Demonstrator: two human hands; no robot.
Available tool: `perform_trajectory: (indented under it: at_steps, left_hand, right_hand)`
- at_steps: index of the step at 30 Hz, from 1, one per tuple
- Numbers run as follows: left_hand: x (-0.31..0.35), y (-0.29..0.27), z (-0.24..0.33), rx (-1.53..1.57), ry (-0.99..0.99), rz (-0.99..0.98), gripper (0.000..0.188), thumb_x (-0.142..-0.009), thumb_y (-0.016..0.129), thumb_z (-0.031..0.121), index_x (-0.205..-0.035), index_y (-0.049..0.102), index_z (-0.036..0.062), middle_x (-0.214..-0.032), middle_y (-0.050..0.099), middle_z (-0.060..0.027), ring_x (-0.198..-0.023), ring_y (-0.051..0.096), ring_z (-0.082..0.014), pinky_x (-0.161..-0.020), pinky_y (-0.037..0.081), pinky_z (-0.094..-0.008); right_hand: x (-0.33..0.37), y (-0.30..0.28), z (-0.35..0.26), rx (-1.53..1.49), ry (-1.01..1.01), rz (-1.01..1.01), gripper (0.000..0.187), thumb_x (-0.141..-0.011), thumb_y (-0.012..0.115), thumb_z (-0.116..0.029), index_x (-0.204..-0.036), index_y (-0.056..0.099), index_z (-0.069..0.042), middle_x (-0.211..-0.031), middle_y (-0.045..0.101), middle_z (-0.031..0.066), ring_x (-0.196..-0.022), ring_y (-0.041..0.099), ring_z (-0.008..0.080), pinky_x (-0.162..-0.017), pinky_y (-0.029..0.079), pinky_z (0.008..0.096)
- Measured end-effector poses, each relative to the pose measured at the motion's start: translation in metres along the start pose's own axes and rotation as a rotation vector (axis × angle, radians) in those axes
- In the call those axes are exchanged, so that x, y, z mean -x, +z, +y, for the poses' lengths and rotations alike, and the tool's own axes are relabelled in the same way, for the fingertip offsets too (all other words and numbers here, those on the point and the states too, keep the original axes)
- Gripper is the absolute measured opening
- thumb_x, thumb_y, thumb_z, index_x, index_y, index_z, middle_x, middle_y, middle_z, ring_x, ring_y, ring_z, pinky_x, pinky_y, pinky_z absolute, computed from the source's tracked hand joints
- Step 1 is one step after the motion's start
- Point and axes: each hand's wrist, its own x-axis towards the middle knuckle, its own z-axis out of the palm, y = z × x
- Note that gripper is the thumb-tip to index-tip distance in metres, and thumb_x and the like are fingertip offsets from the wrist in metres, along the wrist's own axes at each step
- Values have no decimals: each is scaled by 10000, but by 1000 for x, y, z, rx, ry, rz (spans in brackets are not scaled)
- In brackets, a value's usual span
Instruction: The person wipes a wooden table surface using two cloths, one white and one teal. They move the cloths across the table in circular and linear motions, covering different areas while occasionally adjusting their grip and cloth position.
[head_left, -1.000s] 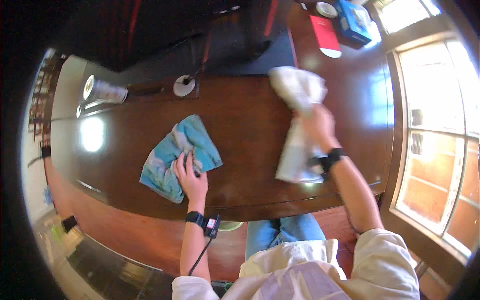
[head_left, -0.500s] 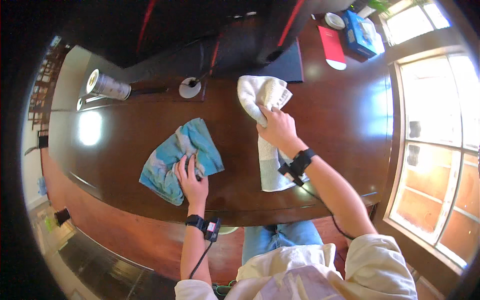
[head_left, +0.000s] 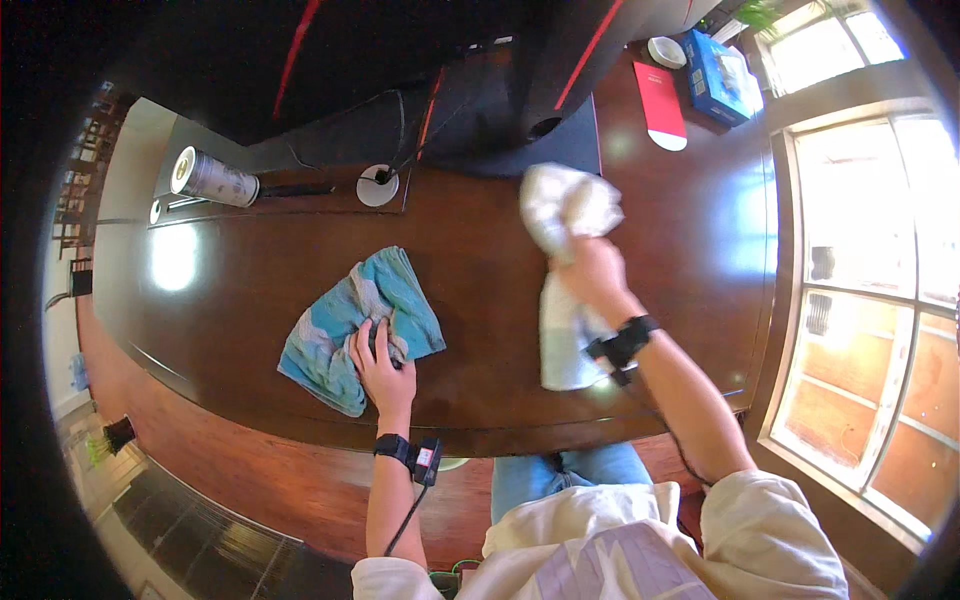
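My left hand (head_left: 380,365) presses flat on a blue and white cloth (head_left: 345,315) that lies crumpled on the dark wooden table (head_left: 230,290). My right hand (head_left: 592,275) grips a white cloth (head_left: 565,210) and holds it above the table; part of it is bunched over my fingers and the rest hangs down under my wrist. Both wrists carry black bands.
A cylindrical can (head_left: 210,178) lies on its side at the far left. A round white disc with cables (head_left: 377,185) sits by a black monitor base (head_left: 500,120). A red card (head_left: 660,105), a blue box (head_left: 718,62) and a window (head_left: 870,240) are to the right.
My right hand has carried the white cloth leftward and back, and the cloth is more bunched up. My left hand stays on the blue cloth.
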Motion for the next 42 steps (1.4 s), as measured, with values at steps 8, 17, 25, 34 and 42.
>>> perform_trajectory:
  at_steps: [8,17,25,34,42]
  left_hand:
    - [2,1,-4,-9,32,29,563,-771,694,65,-1320,570,75,-1372,505,-140,-1255,434,-411,-1108,341,-519]
    - [1,1,12,-315,54,15,653,-798,716,125,-1421,520,109,-1408,519,-98,-1251,457,-350,-1111,306,-483]
    - [-57,38,87,-173,110,-72,577,-765,738,43,-1325,602,84,-1230,572,-116,-1157,533,-336,-1006,413,-466]
    - [-123,118,218,-27,364,17,562,-747,740,24,-1288,619,118,-1128,586,-125,-1000,602,-341,-852,523,-441]
    - [-137,123,229,44,462,-123,532,-746,755,47,-1242,689,227,-1160,533,-95,-979,568,-302,-845,506,-419]
  right_hand:
    - [72,15,15,-126,-271,85,463,-800,688,-275,-1246,636,-162,-1024,661,170,-928,675,366,-805,556,462]
    - [164,-9,317,200,604,573,485,-891,662,-368,-1214,632,-8,-1176,595,209,-1038,607,402,-896,498,481]
    - [114,-11,323,17,283,803,390,-922,576,-66,-1307,592,-128,-1236,534,203,-1127,545,400,-962,451,483]
    - [-15,-66,287,-71,158,806,194,-918,604,-153,-1104,658,-131,-909,649,113,-809,658,339,-722,525,420]
    - [-67,-65,240,-36,30,799,272,-941,581,-237,-1203,577,-164,-892,711,110,-804,695,321,-643,530,423]
